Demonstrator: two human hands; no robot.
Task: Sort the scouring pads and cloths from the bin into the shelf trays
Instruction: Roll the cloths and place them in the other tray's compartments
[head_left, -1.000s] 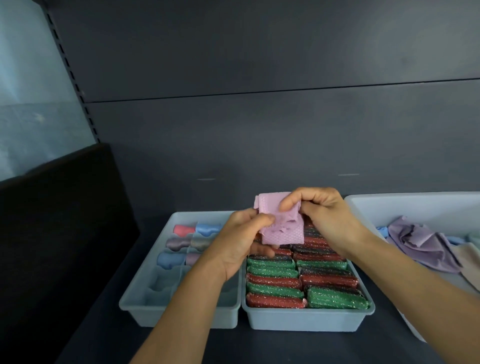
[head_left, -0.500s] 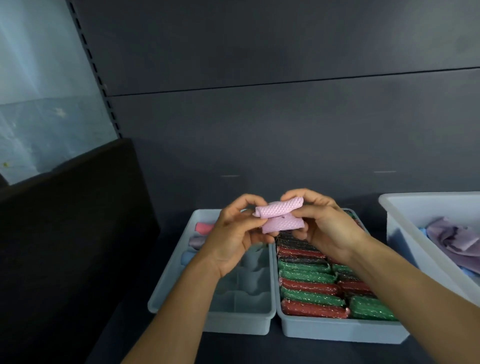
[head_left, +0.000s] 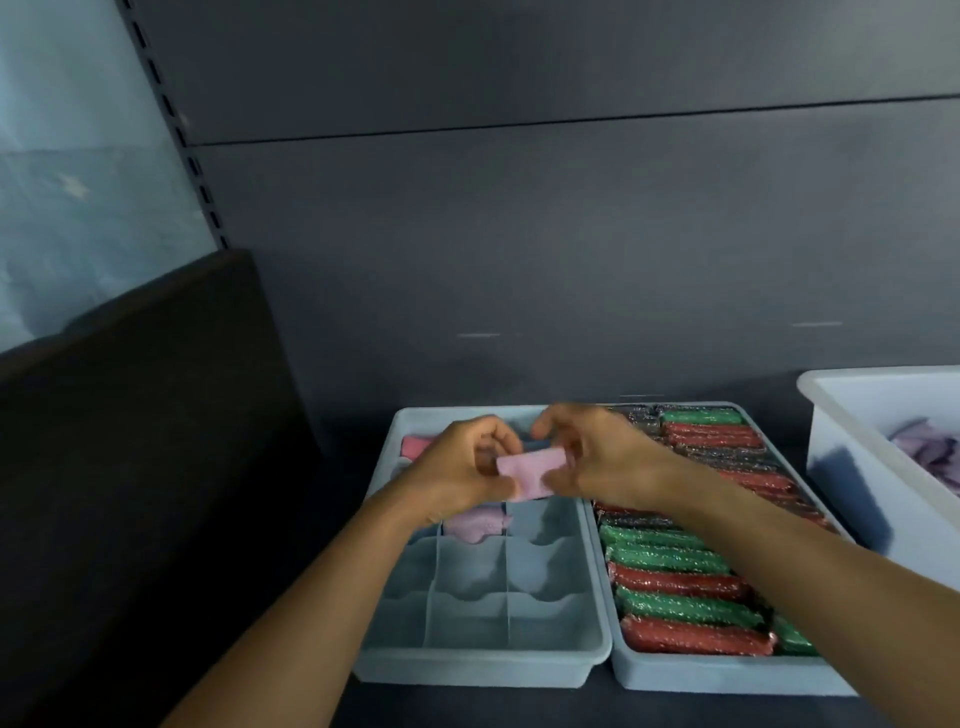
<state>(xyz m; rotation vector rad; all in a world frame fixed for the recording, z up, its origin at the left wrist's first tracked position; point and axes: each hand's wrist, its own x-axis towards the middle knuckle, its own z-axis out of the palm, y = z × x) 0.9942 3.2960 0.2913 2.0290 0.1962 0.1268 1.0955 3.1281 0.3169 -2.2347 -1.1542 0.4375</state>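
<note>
A folded pink cloth (head_left: 530, 472) is held between both hands above the divided tray (head_left: 483, 660). My left hand (head_left: 462, 473) pinches its left end and my right hand (head_left: 597, 457) grips its right end. The divided tray has rolled cloths in its far compartments: a pink one (head_left: 415, 446) and a lilac one (head_left: 475, 524); others are hidden behind my hands. To its right, a second tray (head_left: 727, 675) is packed with green, red and dark scouring pads (head_left: 680, 587). The white bin (head_left: 857, 467) at the far right holds lilac cloths (head_left: 924, 452).
A dark panel (head_left: 130, 441) stands at the left of the shelf. The grey back wall (head_left: 519, 260) rises behind the trays. The near compartments of the divided tray hold nothing.
The pink cloth has gone from an open sheet to a small folded bundle. Both hands have lowered it over the divided tray, and the view has shifted left.
</note>
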